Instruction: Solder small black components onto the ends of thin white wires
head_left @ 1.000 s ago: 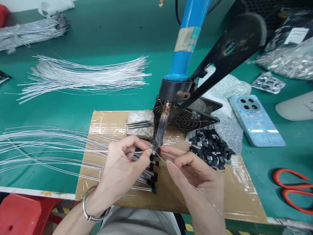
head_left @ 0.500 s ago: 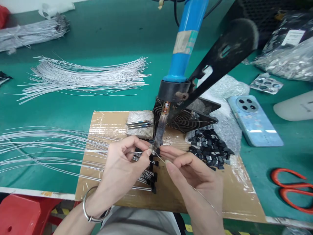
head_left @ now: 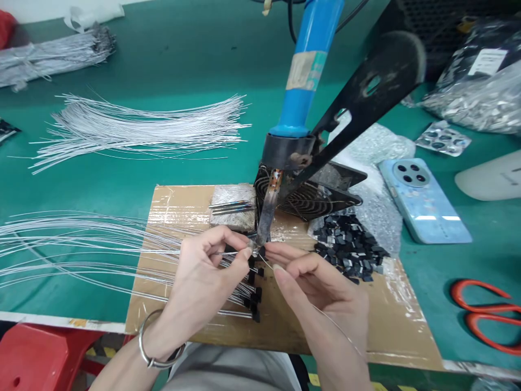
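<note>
My left hand [head_left: 205,282] is closed, thumb and forefinger pinching the end of a white wire just beside the soldering iron's tip [head_left: 264,225]. A thin solder wire [head_left: 265,261] runs from that tip into my right hand [head_left: 329,298] and trails over its palm. The fingers of my right hand are pinched on it, close to the joint. The blue-handled soldering iron [head_left: 293,103] points down in a black metal holder [head_left: 366,81]. My fingertips partly hide the joint. Below my left hand, wires with black end pieces [head_left: 255,304] lie on the cardboard [head_left: 309,339].
Behind the iron stands a small black fan [head_left: 305,201]. A pile of black pieces [head_left: 350,244] lies right of my hands. Farther right are a blue phone [head_left: 427,203] and red-handled scissors [head_left: 484,320]. Bundled white wires [head_left: 150,127] rest at the back left.
The soldering iron and its holder have shifted very slightly left. My right hand has edged left too, with the solder wire; my left hand stays almost still.
</note>
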`<act>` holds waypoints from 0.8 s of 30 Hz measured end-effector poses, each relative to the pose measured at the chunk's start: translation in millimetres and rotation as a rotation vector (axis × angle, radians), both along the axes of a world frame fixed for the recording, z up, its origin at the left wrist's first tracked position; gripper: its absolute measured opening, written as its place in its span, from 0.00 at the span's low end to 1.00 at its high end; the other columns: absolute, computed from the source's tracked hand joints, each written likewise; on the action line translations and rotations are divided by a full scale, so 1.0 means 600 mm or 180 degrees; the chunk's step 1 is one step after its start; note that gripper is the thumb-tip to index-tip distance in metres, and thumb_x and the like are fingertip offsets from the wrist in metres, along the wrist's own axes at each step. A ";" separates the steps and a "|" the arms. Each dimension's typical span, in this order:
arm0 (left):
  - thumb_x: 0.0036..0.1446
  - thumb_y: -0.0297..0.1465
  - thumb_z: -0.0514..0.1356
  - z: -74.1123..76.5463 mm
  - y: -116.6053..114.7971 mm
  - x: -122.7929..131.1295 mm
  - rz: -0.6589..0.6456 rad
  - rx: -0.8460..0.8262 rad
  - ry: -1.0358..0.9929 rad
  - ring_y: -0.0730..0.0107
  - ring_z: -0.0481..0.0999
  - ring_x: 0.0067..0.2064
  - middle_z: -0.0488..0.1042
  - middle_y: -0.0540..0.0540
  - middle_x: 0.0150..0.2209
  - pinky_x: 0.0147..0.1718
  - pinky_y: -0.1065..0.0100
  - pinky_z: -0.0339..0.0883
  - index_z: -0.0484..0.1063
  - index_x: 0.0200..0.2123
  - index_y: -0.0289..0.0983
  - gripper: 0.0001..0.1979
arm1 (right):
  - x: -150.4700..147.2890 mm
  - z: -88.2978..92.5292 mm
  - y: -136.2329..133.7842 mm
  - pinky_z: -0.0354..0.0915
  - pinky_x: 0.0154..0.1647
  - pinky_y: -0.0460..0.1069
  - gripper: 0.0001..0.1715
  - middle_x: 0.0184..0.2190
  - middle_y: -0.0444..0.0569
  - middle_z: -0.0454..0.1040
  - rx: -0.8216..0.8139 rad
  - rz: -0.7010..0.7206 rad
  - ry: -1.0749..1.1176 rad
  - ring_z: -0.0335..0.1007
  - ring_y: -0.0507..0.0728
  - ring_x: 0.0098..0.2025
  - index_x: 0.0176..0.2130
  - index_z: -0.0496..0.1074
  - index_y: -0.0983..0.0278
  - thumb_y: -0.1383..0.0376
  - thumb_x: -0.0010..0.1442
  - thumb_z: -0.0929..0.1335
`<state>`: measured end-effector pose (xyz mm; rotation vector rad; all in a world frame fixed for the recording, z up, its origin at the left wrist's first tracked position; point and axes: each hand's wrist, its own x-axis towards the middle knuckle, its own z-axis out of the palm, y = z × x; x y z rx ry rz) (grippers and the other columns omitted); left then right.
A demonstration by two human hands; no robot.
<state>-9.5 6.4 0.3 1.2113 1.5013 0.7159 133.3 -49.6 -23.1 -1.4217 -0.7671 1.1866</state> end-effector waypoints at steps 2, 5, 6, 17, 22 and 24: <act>0.51 0.27 0.64 0.001 0.000 0.000 -0.0004 0.0009 -0.0014 0.64 0.79 0.35 0.81 0.43 0.33 0.30 0.69 0.69 0.74 0.26 0.36 0.03 | 0.000 0.000 0.000 0.74 0.53 0.51 0.12 0.47 0.50 0.82 -0.0005 -0.0004 0.0019 0.80 0.58 0.50 0.26 0.73 0.60 0.64 0.60 0.74; 0.52 0.27 0.64 0.004 0.000 -0.001 0.0008 0.0023 -0.0028 0.63 0.79 0.36 0.81 0.44 0.33 0.31 0.69 0.69 0.74 0.26 0.37 0.03 | -0.001 0.002 0.000 0.74 0.54 0.51 0.12 0.46 0.49 0.83 0.0013 -0.0004 0.0048 0.80 0.58 0.49 0.26 0.72 0.60 0.64 0.61 0.74; 0.52 0.27 0.64 0.004 0.000 -0.001 0.0009 0.0028 -0.0023 0.63 0.79 0.36 0.81 0.44 0.33 0.31 0.69 0.69 0.74 0.26 0.37 0.03 | -0.001 0.002 0.000 0.74 0.54 0.50 0.12 0.46 0.49 0.83 0.0012 -0.0007 0.0044 0.80 0.57 0.49 0.26 0.72 0.60 0.64 0.61 0.74; 0.51 0.26 0.64 -0.004 0.000 -0.002 -0.0037 0.0021 -0.0001 0.67 0.78 0.33 0.81 0.45 0.33 0.29 0.71 0.67 0.74 0.26 0.36 0.03 | 0.001 -0.001 -0.001 0.74 0.54 0.50 0.12 0.47 0.48 0.82 0.0021 0.0065 -0.0043 0.80 0.56 0.50 0.26 0.72 0.60 0.64 0.61 0.73; 0.51 0.27 0.63 0.000 0.000 0.000 -0.0028 0.0006 0.0033 0.65 0.78 0.34 0.82 0.43 0.33 0.29 0.70 0.68 0.74 0.26 0.35 0.03 | -0.001 0.002 -0.001 0.74 0.53 0.47 0.12 0.46 0.46 0.83 0.0047 0.0015 -0.0011 0.80 0.55 0.49 0.27 0.72 0.59 0.65 0.61 0.73; 0.51 0.28 0.63 0.001 0.000 0.001 -0.0025 0.0025 0.0043 0.64 0.79 0.34 0.82 0.43 0.33 0.29 0.70 0.68 0.74 0.25 0.36 0.03 | -0.001 0.002 -0.001 0.74 0.53 0.47 0.12 0.46 0.46 0.82 0.0045 -0.0009 0.0021 0.80 0.55 0.48 0.27 0.72 0.59 0.65 0.61 0.74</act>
